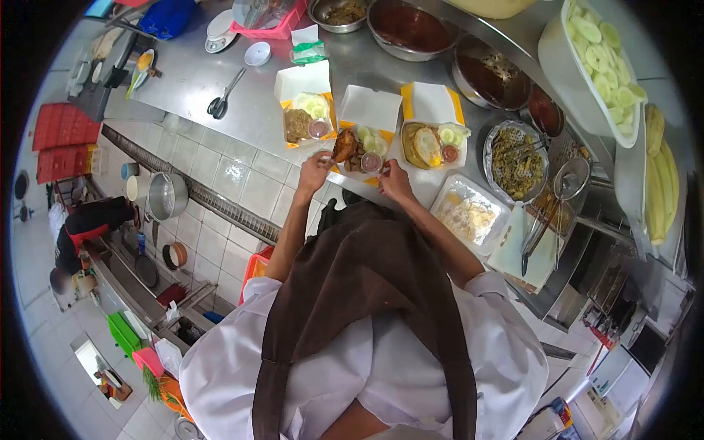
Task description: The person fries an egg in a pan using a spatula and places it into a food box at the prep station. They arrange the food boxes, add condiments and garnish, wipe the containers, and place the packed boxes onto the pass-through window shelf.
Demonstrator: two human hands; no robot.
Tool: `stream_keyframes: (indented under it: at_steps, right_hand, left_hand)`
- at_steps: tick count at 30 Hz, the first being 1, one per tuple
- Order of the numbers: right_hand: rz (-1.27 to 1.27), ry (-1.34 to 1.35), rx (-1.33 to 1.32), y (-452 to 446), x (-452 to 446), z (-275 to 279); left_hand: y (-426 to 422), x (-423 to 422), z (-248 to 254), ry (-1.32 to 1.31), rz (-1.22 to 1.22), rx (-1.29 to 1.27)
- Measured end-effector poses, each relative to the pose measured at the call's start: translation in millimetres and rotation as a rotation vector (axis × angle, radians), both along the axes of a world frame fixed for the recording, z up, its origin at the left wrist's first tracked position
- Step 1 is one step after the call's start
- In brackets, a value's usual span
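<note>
In the head view, a yellow-and-white cardboard meal box (369,107) stands with its lid up at the counter's front edge. Inside it are a browned piece of chicken (344,146), cucumber slices (375,141) and a small lidded sauce cup (372,162). My left hand (315,174) has its fingers curled at the box's left front side. At the right front corner, my right hand (396,182) pinches the box's edge. Similar open boxes flank it: the left meal box (303,82) and the right meal box (433,101), which has a fried egg on top.
Steel bowls of dark red sauce (412,31) line the back, near a foil-lined bowl of greens (515,161). A plastic container (469,209) sits right of my hand. Scissors (226,95) lie left. Another person (92,227) works at the far left beside a large pot (167,196).
</note>
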State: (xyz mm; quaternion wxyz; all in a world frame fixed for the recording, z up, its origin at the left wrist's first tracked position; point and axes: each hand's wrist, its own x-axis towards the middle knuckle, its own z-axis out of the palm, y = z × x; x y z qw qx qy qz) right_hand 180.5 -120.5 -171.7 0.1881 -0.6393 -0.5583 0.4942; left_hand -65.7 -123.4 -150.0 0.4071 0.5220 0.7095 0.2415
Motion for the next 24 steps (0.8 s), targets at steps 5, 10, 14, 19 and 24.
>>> stream_keyframes:
  at_steps: [5, 10, 14, 19, 24]
  right_hand:
    - [0.246, -0.295, 0.25, 18.7, 17.6, 38.7]
    - [0.003, -0.547, 0.685, 90.4, 61.1, 87.2]
    - [-0.005, -0.556, 0.551, 139.7, 64.3, 98.7]
    - [0.062, -0.843, 0.331, 182.4, 83.1, 83.3]
    - [-0.125, -0.799, 0.199, 192.2, 110.5, 65.2]
  left_hand:
    - [-10.4, 5.1, -8.9, 0.098, 0.031, 0.036]
    - [-31.9, 9.6, -37.5, -0.164, 0.056, -0.061]
    - [-37.3, 24.2, -13.8, -0.307, 0.024, -0.136]
    - [-37.3, 24.5, -21.3, -0.323, 0.006, -0.073]
    - [-17.8, 22.5, 40.3, 0.034, 0.002, 0.023]
